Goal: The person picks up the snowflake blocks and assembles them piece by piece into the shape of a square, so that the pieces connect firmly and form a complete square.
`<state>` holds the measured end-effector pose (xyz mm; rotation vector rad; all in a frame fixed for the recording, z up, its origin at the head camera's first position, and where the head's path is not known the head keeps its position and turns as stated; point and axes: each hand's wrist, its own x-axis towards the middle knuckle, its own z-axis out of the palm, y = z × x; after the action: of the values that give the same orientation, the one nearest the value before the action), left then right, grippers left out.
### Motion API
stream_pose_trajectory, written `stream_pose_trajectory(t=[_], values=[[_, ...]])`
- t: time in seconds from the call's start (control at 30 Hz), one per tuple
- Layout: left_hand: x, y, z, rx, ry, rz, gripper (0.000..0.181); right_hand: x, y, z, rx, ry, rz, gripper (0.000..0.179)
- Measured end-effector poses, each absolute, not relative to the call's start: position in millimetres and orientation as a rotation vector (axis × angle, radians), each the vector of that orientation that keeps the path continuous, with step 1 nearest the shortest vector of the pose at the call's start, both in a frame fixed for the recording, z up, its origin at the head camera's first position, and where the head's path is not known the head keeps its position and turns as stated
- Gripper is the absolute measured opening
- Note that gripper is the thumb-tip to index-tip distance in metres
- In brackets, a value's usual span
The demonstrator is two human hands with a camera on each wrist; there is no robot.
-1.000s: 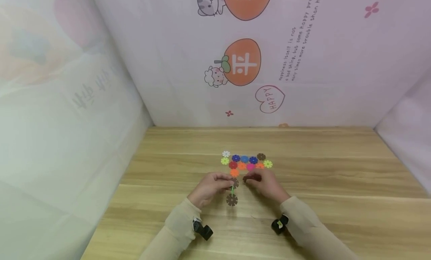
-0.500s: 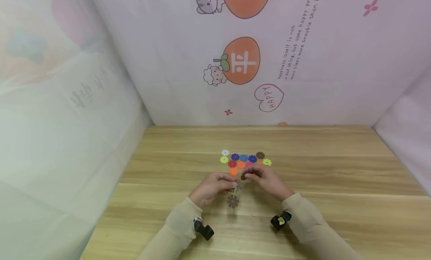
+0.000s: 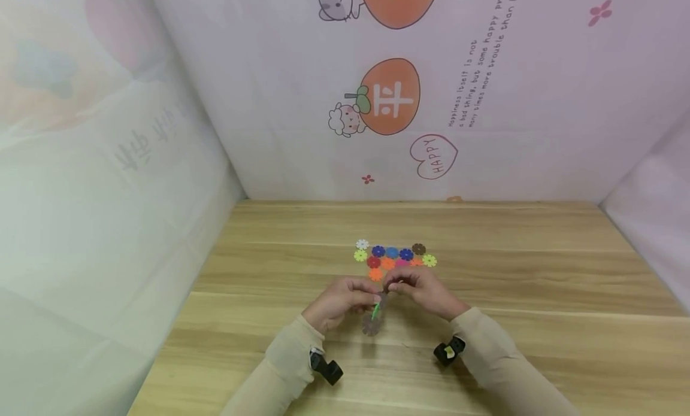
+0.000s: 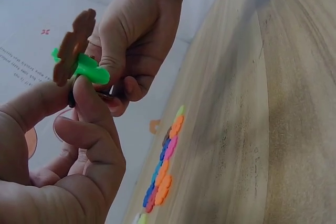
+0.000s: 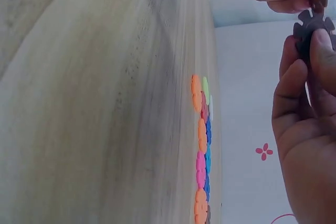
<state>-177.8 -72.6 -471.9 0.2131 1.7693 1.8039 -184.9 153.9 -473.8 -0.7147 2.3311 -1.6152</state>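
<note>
My left hand (image 3: 341, 299) pinches a small joined piece of notched snowflake discs. A brown disc (image 4: 75, 48) and a bright green disc (image 4: 90, 71) cross each other in it, and another brown disc is mostly covered by the fingertips. Between thumb and fingers of my right hand (image 3: 427, 291) is a single dark brown disc (image 5: 304, 31), its slotted rim showing in the right wrist view. It is held up against the edge of the left hand's piece. Fingers hide whether the slots interlock.
Beyond the hands, several loose discs lie flat on the wooden table (image 3: 512, 254), including a white disc (image 3: 362, 244), a red disc (image 3: 374, 262) and a yellow-green disc (image 3: 429, 260). A printed cloth wall (image 3: 302, 164) rises behind the table; others flank it.
The hands have come together, with the right hand's disc now at the left hand's piece. The joined piece has turned, so its upper brown disc shows nearly edge-on.
</note>
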Motion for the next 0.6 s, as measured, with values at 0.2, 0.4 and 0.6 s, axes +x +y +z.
stream_pose_trajectory(t=[0.2, 0.4, 0.6], values=[[-178.1, -72.7, -474.2, 0.248, 1.724, 1.79, 0.021, -187.6, 158.2, -473.0, -0.898, 2.295, -1.583, 0.014], [-177.0, -72.7, -474.7, 0.239, 1.699, 1.773, 0.02, -188.3, 159.1, -470.9, -1.016, 2.315, -1.525, 0.013], [-174.0, -70.4, -472.1, 0.207, 1.711, 1.767, 0.013, -188.8, 158.8, -470.9, -1.082, 2.309, -1.528, 0.013]])
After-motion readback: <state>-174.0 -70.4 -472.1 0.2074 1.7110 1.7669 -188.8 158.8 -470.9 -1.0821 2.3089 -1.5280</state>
